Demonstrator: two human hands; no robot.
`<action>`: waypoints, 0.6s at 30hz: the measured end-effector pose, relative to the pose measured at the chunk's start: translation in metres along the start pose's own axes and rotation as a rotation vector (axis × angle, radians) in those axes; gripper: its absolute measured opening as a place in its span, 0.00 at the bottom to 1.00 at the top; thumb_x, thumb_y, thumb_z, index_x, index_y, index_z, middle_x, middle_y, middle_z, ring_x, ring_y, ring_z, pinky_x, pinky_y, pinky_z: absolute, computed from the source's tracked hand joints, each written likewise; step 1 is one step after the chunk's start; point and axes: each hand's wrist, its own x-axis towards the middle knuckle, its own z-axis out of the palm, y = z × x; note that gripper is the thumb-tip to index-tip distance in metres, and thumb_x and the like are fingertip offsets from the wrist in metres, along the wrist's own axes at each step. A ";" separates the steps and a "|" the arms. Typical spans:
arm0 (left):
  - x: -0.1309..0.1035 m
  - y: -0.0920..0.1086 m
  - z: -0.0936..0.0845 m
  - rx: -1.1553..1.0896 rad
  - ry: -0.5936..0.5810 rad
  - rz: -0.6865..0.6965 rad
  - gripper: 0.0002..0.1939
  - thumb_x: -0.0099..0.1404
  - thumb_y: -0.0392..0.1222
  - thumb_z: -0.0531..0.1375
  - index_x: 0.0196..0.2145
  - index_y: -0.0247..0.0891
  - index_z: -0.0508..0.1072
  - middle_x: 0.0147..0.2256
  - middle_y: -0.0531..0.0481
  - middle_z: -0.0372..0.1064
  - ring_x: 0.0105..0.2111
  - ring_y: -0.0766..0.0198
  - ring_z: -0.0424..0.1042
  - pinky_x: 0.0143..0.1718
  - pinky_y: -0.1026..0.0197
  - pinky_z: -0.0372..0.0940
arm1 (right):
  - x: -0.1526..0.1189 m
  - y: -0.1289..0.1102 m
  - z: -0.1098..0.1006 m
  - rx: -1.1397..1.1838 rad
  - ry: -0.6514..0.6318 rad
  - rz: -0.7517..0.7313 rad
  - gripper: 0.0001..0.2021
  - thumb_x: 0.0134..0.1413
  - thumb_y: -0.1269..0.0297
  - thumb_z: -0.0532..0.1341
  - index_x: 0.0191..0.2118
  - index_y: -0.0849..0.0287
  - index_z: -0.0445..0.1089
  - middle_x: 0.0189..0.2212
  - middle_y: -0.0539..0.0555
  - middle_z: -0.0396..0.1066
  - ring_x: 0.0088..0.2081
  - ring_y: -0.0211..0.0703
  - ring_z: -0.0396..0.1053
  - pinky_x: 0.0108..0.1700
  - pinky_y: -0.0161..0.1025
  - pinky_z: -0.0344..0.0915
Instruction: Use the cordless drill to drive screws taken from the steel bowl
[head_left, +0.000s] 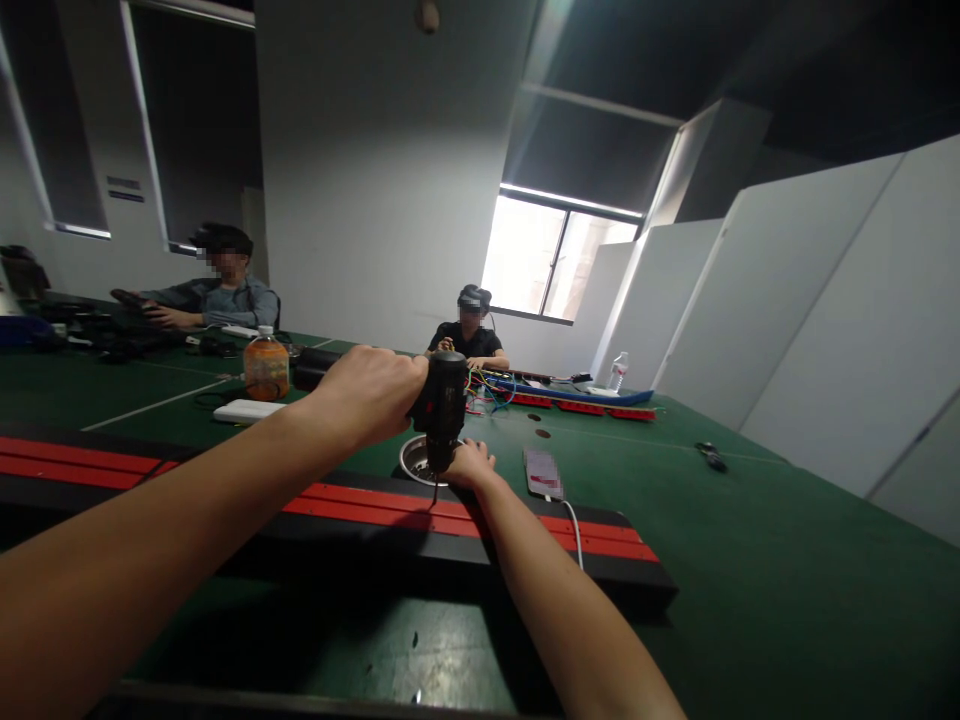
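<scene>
My left hand [379,392] is closed around the handle of a black power drill [444,400], which is held sideways with its body upright. The drill's thin bit points down at the red-topped black bar [352,502], its tip close to the red strip; whether it touches I cannot tell. Behind the drill, my right hand [472,463] is at the right side of a round metal bowl [409,462] with small dark pieces inside. Some of its fingers show, slightly spread, and the rest are hidden by the drill and the hand itself.
A phone [543,473] with a white cable [576,535] lies right of the bowl. On the left stand a bottle of orange liquid [266,368] and a white box [247,411]. Across the green table [750,560], wires [487,390] and a blue strip [600,394] lie before a seated person [469,340].
</scene>
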 end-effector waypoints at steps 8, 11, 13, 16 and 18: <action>-0.003 -0.021 -0.017 -0.216 -0.161 0.014 0.21 0.50 0.55 0.66 0.39 0.43 0.81 0.37 0.39 0.76 0.36 0.47 0.73 0.32 0.57 0.62 | 0.001 -0.002 0.001 0.010 0.019 0.034 0.30 0.40 0.42 0.70 0.51 0.47 0.75 0.58 0.58 0.65 0.60 0.64 0.56 0.57 0.55 0.57; -0.010 -0.030 -0.025 -0.422 -0.446 -0.024 0.14 0.50 0.55 0.66 0.27 0.42 0.80 0.25 0.45 0.74 0.22 0.57 0.69 0.23 0.60 0.57 | 0.004 -0.001 0.004 0.008 0.027 0.044 0.28 0.40 0.46 0.71 0.50 0.50 0.75 0.56 0.59 0.66 0.59 0.62 0.58 0.56 0.54 0.59; -0.020 -0.039 -0.023 -0.548 -0.570 -0.066 0.14 0.54 0.54 0.65 0.25 0.41 0.79 0.20 0.47 0.72 0.19 0.60 0.67 0.20 0.61 0.54 | 0.006 0.000 0.007 0.011 0.041 0.058 0.30 0.40 0.48 0.71 0.51 0.53 0.73 0.55 0.60 0.67 0.58 0.62 0.60 0.56 0.53 0.60; -0.037 -0.060 -0.003 -0.754 -0.523 -0.185 0.16 0.55 0.55 0.65 0.29 0.39 0.80 0.22 0.48 0.73 0.20 0.59 0.70 0.18 0.63 0.55 | 0.008 0.001 0.009 0.034 0.057 0.072 0.30 0.41 0.51 0.70 0.52 0.56 0.73 0.54 0.62 0.68 0.57 0.62 0.61 0.55 0.52 0.61; -0.047 -0.074 0.020 -0.900 -0.457 -0.348 0.15 0.50 0.52 0.69 0.28 0.38 0.80 0.20 0.48 0.72 0.19 0.59 0.69 0.17 0.63 0.57 | 0.008 0.001 0.008 0.060 0.060 0.080 0.26 0.43 0.52 0.69 0.49 0.56 0.75 0.53 0.63 0.69 0.57 0.62 0.62 0.54 0.51 0.62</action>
